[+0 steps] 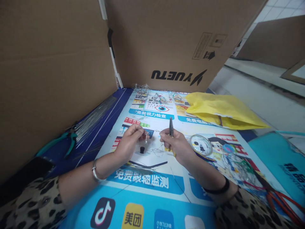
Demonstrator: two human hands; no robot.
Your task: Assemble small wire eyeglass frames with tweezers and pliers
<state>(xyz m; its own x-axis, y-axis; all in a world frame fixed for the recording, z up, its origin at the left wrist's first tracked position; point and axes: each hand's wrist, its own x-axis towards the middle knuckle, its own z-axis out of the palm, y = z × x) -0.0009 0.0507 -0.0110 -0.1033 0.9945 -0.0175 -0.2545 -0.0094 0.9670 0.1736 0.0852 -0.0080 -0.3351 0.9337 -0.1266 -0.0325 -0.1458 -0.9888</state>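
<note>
Over the middle of the printed sheet (173, 163), my left hand (131, 140) pinches a thin wire piece with small pale beads (146, 140) hanging below the fingertips. My right hand (177, 143) is closed around small pliers (171, 127) with yellow handles, their dark tips pointing away from me. Its thumb and index finger are pressed together near a fine wire; whether they grip that wire is too small to tell. Between and below the hands, a thin looping wire with beads (157, 150) is visible. Dark thin strips (150, 165) lie on the sheet nearer to me.
Cardboard panels (166, 41) stand behind and left. Teal-handled pliers (57, 143) and a wire bundle (95, 116) lie left. To the right are a yellow bag (221, 108), a round wire coil (200, 145), tangled wires (240, 168) and red-handled scissors (281, 200).
</note>
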